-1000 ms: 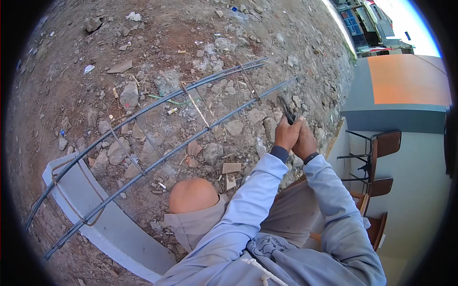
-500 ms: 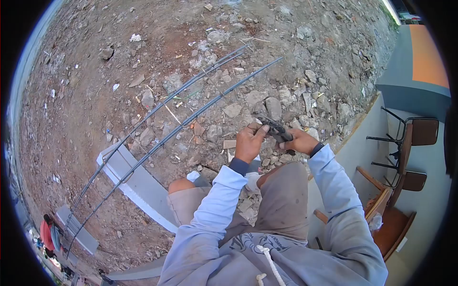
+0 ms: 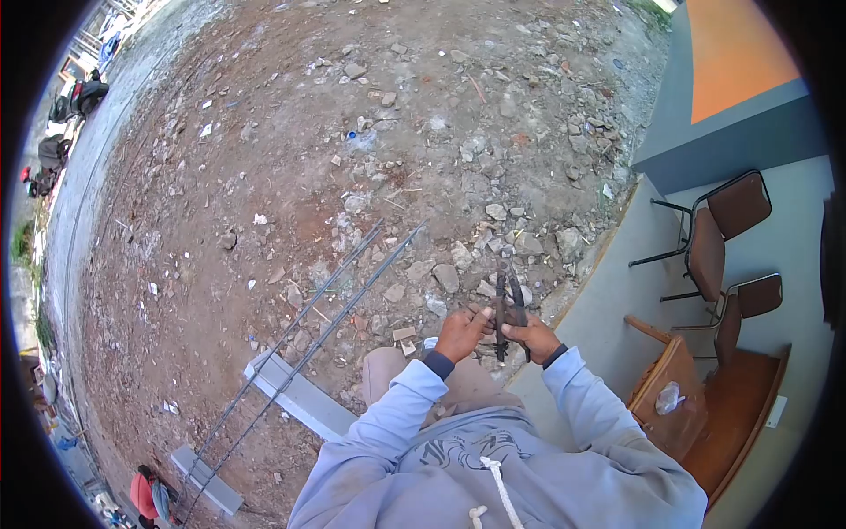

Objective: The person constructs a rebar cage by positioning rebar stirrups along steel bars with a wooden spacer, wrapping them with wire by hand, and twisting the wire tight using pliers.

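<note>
- Right now, your R hand [image 3: 535, 337] is closed round the long-handled dark metal pincers [image 3: 500, 309], approx. upright in view, over rubble.
- Your L hand [image 3: 467, 333]: fingers curled at the L handle; can't tell if gripping.
- Long grey steel rebar [image 3: 352, 301] lies to your L, across a pale grey concrete beam [image 3: 308, 401].

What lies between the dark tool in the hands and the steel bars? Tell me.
Loose stones lie scattered on that stretch between the dark tool and the steel bars, seen in the head view.
</note>
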The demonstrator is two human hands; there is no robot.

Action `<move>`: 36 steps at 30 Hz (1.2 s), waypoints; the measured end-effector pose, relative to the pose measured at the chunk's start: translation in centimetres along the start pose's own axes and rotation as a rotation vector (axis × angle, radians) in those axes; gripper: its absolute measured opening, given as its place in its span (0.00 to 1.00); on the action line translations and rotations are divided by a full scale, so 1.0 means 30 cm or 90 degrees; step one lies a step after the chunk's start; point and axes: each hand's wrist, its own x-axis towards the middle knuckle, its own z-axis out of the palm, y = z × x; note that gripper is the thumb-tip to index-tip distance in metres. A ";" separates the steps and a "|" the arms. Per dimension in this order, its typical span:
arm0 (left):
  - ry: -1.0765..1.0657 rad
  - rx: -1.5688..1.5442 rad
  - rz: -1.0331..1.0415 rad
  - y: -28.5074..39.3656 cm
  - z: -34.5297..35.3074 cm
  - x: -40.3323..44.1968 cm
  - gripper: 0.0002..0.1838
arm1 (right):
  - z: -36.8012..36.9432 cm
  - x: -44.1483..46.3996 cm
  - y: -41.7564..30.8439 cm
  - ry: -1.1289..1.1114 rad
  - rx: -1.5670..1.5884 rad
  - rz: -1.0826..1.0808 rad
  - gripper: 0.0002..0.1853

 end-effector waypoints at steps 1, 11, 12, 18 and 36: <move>-0.006 -0.026 -0.007 0.036 0.009 0.008 0.19 | -0.006 0.009 -0.040 0.036 0.027 0.007 0.26; 0.148 0.010 -0.058 0.255 -0.237 0.271 0.19 | -0.170 0.223 -0.408 0.181 -0.058 0.049 0.19; 0.148 0.027 -0.012 0.288 -0.292 0.352 0.19 | -0.184 0.250 -0.446 0.206 -0.071 0.051 0.18; 0.264 -0.046 0.098 0.682 -0.433 0.403 0.19 | -0.336 0.389 -0.513 0.312 -0.173 0.058 0.10; 0.517 -0.209 0.011 0.502 -0.670 0.437 0.24 | -0.453 0.782 -0.838 0.205 -0.787 0.210 0.21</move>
